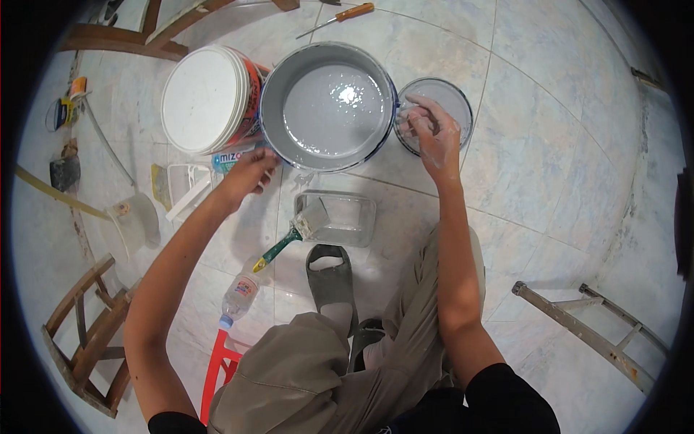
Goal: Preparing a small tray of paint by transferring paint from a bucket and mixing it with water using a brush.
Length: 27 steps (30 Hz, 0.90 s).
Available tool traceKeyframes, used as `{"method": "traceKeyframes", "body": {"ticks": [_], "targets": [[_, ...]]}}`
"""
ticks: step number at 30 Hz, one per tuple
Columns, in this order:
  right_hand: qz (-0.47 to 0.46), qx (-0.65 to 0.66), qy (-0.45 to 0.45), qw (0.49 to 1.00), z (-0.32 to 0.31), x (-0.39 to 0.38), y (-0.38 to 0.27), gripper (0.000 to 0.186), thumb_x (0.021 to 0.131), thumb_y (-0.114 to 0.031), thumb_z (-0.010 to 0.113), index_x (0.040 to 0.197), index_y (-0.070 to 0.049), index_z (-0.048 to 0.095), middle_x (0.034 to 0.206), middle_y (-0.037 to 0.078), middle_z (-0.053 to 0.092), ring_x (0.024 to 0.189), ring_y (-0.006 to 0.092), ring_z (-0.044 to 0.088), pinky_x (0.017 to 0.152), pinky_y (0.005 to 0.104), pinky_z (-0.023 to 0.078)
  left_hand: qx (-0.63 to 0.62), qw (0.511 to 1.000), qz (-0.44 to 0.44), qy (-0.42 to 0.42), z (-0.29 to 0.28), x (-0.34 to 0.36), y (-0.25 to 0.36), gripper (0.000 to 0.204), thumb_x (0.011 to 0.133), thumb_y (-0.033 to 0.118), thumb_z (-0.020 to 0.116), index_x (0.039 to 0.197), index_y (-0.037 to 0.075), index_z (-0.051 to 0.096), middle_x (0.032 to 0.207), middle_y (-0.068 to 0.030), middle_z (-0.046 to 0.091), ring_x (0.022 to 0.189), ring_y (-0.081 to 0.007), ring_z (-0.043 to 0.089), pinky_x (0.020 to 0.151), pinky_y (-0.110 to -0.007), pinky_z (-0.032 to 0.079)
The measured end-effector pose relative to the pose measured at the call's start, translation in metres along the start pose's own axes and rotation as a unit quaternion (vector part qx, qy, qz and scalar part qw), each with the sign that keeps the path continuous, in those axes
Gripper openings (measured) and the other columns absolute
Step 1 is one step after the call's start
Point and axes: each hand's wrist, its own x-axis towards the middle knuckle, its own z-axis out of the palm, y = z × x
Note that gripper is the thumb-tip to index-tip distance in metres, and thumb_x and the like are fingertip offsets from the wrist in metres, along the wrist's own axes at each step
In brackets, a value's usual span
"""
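A large round grey bucket [322, 108] holds wet grey paint at the centre top. My left hand [254, 171] is at its lower left side, fingers loosely bent and apart, holding nothing that I can see. My right hand [434, 134], smeared with pale paint, is over the round lid [448, 95] right of the bucket, fingers bent and apart near the rim; whether they touch it is unclear. A white lidded pail [199, 98] stands left of the bucket. Below the bucket, a green-handled brush [288, 239] rests on a grey tray [350, 220].
A screwdriver [340, 18] lies above. Wooden furniture [163, 32] is top left and lower left. A plastic bottle [238, 296] and red plastic item [217, 365] lie by my left leg. A metal ladder [557, 315] is lower right. Assorted tools [65, 170] line the left.
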Motion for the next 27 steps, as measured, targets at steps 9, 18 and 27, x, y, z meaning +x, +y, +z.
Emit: {"method": "traceKeyframes", "body": {"ticks": [9,18,27], "targets": [[0.023,-0.030,-0.067,0.997,0.016,-0.006,-0.025,0.043,0.095,-0.006,0.062,0.138,0.000,0.059,0.113,0.010,0.069,0.097,0.0116,0.065,0.087,0.0267,0.050,-0.230,0.971,0.056,0.017,0.031,-0.007,0.000,0.029,0.103,0.031,0.054,0.130,0.022,0.053,0.110,0.0050,0.058,0.093,-0.0099,0.053,0.076,-0.028,0.044],[0.017,-0.067,-0.055,0.996,0.019,-0.007,-0.039,0.041,0.097,-0.007,0.061,0.137,0.000,0.060,0.109,0.009,0.070,0.085,0.0115,0.058,0.077,0.0262,0.048,-0.276,0.952,0.134,0.007,0.015,0.002,0.010,0.040,0.103,0.042,0.052,0.134,0.017,0.053,0.121,-0.0004,0.059,0.105,-0.0142,0.054,0.084,-0.032,0.047],[-0.084,-0.144,-0.089,0.982,0.003,-0.005,-0.017,0.033,0.097,-0.004,0.063,0.130,0.000,0.066,0.098,0.011,0.067,0.078,0.0135,0.056,0.070,0.0272,0.048,-0.315,0.941,0.120,0.005,0.022,0.023,0.020,0.050,0.108,0.047,0.036,0.144,0.014,0.049,0.144,-0.0063,0.051,0.126,-0.0195,0.050,0.103,-0.042,0.044]]}}
